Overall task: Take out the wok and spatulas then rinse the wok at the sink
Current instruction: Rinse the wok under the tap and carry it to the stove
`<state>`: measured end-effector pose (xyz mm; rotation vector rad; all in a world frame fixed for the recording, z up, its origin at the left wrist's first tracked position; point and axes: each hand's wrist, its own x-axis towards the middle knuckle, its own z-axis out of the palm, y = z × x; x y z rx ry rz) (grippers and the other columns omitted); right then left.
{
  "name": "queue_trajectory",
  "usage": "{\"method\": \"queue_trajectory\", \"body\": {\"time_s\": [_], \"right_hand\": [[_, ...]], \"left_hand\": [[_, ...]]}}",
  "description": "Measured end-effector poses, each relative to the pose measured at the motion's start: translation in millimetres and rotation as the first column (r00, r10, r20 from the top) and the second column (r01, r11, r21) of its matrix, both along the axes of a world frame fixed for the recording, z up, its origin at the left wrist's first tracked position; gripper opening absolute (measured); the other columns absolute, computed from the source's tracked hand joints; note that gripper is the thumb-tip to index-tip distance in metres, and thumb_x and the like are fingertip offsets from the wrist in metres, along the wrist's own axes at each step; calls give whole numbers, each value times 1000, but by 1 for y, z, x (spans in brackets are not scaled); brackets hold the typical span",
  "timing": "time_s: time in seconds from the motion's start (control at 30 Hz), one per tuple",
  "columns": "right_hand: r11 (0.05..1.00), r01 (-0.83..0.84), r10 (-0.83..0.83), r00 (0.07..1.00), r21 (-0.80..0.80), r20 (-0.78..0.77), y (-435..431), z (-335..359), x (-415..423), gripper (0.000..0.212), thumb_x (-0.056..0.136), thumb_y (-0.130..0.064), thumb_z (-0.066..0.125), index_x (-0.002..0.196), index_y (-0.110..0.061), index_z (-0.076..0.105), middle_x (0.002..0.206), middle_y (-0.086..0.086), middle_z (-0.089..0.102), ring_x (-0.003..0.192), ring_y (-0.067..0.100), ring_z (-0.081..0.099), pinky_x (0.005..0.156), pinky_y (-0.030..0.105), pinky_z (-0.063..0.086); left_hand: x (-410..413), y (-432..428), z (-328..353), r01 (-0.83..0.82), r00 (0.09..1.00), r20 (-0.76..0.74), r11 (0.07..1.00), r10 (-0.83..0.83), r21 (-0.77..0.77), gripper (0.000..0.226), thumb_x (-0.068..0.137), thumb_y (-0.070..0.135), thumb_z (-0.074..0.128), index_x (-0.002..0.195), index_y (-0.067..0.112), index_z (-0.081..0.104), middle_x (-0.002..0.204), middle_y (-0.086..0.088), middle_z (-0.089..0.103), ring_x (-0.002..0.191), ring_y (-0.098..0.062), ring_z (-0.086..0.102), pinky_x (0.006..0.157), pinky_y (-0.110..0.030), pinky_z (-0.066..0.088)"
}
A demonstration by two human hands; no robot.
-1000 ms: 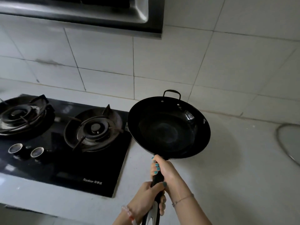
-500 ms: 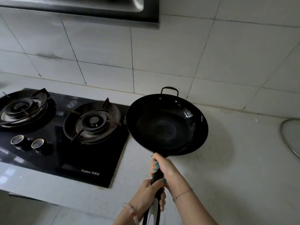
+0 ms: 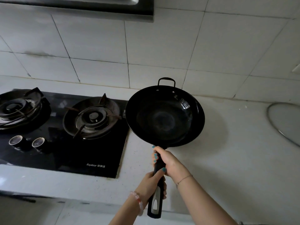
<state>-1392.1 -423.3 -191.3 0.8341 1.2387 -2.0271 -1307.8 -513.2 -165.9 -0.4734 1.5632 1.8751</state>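
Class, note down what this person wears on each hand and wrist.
Left hand: a chunky pale pink beaded bracelet with an orange bead at the wrist. Right hand: a thin metal chain bracelet. Fingers carry teal nail polish. No sleeves show.

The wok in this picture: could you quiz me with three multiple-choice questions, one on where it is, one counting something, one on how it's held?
1. Where is the wok? A. right of the hob, over the worktop; B. on the left burner; C. in a sink.
2. How many knobs does the hob's front show? A. one; B. two; C. four.
3. Who holds the wok's handle? A. two hands; B. one hand only; C. nobody.
Answers: 1 A, its bowl lies past the hob's right edge. 2 B, two round knobs stand side by side. 3 A, the right hand grips nearer the bowl, the left hand behind it.
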Motion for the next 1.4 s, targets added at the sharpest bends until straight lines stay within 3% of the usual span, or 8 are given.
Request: {"method": "queue_trajectory", "body": {"time_s": [0.17,0.6,0.93,1.13,1.4], "right_hand": [[996,46,-45,999,-73,11,-3,3,3,28,87,-18,60,63,-12,47,47,-1,45,37,10,40,38,20,39],[985,166,-167,985,-44,-31,-15,0,5,26,89,-14,56,65,-10,46,46,-1,43,35,9,40,37,18,38],[983,183,-184,982,-6,-34,0,0,7,28,90,-12,54,64,-9,45,48,-1,41,34,8,38,34,17,35],[988,157,-157,988,-8,-14,4,3,-2,31,90,-14,54,61,-11,43,45,-2,41,32,8,35,32,17,33],[991,130,-130,991,7,14,20,8,-7,28,89,-15,57,63,-11,48,43,-1,46,30,9,39,32,15,35]], "left_hand": [[1,-3,-2,-17,1000,-24,1000,16,-15,27,92,29,52,82,5,49,50,-4,57,41,-15,52,44,-23,47],[-9,-10,-8,62,997,-37,996,-64,-61,24,92,26,46,84,3,50,49,-3,55,39,-16,52,44,-27,49],[-7,5,-11,95,995,-22,995,-95,-12,24,93,28,43,90,4,49,53,-7,56,39,-17,54,44,-27,50],[-13,9,-10,50,997,-55,997,-53,-57,26,92,28,45,82,5,50,52,-6,54,36,-15,52,42,-26,49],[-13,29,-3,26,999,-22,1000,-26,2,26,92,26,45,76,6,49,45,-3,55,38,-16,53,44,-25,49]]}}
